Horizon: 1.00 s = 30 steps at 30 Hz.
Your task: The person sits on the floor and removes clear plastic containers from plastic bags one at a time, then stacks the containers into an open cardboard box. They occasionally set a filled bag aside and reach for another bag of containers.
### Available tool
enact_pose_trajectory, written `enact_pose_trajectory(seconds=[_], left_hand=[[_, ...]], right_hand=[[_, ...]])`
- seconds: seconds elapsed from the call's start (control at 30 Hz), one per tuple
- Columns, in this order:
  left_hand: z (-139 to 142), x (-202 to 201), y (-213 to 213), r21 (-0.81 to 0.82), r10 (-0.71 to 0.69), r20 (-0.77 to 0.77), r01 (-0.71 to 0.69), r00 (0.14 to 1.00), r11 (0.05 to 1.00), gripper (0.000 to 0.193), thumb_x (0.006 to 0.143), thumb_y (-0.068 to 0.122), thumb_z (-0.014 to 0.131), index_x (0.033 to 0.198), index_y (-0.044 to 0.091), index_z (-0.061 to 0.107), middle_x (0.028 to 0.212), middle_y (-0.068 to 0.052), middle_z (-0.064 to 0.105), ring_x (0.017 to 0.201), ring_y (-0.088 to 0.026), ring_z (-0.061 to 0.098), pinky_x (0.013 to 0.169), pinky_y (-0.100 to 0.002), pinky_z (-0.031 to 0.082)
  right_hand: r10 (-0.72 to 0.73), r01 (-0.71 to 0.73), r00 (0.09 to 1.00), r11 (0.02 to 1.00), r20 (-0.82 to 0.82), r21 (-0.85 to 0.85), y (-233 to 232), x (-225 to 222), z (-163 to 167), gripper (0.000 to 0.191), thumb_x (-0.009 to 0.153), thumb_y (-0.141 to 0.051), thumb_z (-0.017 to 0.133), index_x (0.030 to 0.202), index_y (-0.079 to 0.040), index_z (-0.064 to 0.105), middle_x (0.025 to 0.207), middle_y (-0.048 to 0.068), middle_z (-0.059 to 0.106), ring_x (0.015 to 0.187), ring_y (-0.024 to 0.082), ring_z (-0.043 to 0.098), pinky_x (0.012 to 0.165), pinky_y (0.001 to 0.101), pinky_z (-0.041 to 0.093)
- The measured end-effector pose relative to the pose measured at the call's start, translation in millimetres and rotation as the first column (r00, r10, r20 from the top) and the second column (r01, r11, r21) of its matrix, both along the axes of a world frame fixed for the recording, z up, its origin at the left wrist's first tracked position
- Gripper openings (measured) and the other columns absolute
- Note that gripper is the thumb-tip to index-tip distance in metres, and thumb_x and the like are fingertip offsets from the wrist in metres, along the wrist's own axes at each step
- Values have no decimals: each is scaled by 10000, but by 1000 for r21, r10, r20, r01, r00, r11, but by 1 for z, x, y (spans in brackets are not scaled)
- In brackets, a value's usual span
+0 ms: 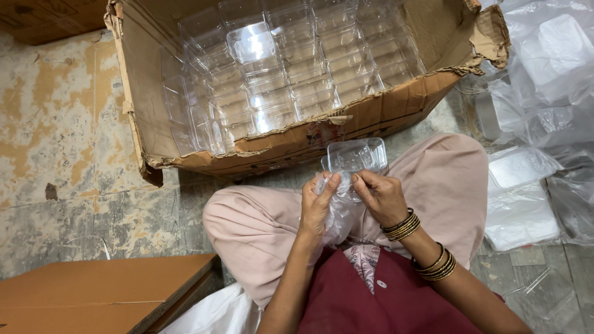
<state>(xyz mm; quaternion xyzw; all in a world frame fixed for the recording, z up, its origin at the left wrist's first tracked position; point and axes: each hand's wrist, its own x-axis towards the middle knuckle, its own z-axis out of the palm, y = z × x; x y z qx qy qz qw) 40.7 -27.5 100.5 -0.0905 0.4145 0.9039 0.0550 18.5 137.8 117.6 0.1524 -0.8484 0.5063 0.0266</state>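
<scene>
Person sits cross-legged on floor, both hands up over lap. Left hand is curled nearly closed, thumb and fingers pinching a thin clear bag that hangs crumpled betw. the two wrists. Right hand is also mostly closed, fingertips pinched on the bag's top edge just beside the left thumb. Looks like the two pinches pull the bag mouth apart, which would explain why both hands meet so close together.

A clear plastic tub sits right above the fingertips, touching or nearly touching them; can't tell if either hand actually bears its weight or if it rests on the bag's rim. Its lower edge seems to be at the bag mouth, w/ most of the tub clear of it. Held out front, away from the body, prob. so the bag can hang free below.

Just beyond the hands: a torn carton lying on its side, open face toward the person, packed w/ rows of the same clear tubs. Placed within easy arm's reach, opening up, so stock is visible.

Off to the right of the right hand, well apart: a heap of plastic-wrapped packs on the floor. Below-left of the left hand, near the knee: flat cardboard sheet. Gold bangles on right wrist and forearm.
</scene>
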Motion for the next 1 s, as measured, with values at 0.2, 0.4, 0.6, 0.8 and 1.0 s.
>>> enact_pose_trajectory(seconds=[0.2,0.4,0.6,0.8,1.0], left_hand=[[3,-2,1,-95,44,-48,-49,998,994,130,913,185,760,969,107,673,877,63,666,786,-18,594,726,-183,476],[-11,3,-1,-128,18,-34,-22,999,992,159,976,192,751,917,64,676,821,55,637,720,-15,517,663,-179,407],[1,4,1,-86,15,-102,-23,995,996,161,977,207,757,934,83,664,936,50,632,858,-30,566,799,-182,453],[23,14,-13,268,-158,286,80,945,960,253,855,298,754,975,112,632,916,-51,721,808,-163,698,732,-317,562],[7,9,-19,-138,-503,33,502,864,854,215,1001,156,683,1175,37,636,1055,-48,714,905,-84,660,801,-261,517]], right_hand=[[99,-101,995,990,-21,-101,0,-2,6,201,978,-173,629,1042,-1,710,852,81,762,714,146,750,604,278,601],[110,-107,989,994,-103,28,-2,5,6,182,977,-166,668,1015,-3,739,856,105,763,704,186,745,619,309,589],[54,-41,988,995,-143,92,3,3,2,222,975,-212,669,999,-12,762,825,110,761,674,196,731,594,312,575],[2,37,991,955,132,-293,18,0,-32,236,1007,-225,614,997,-16,724,844,71,747,682,150,696,629,276,560],[545,193,795,192,268,-962,82,-8,-43,128,1087,-53,562,1162,51,557,902,37,656,802,119,634,747,253,542]])
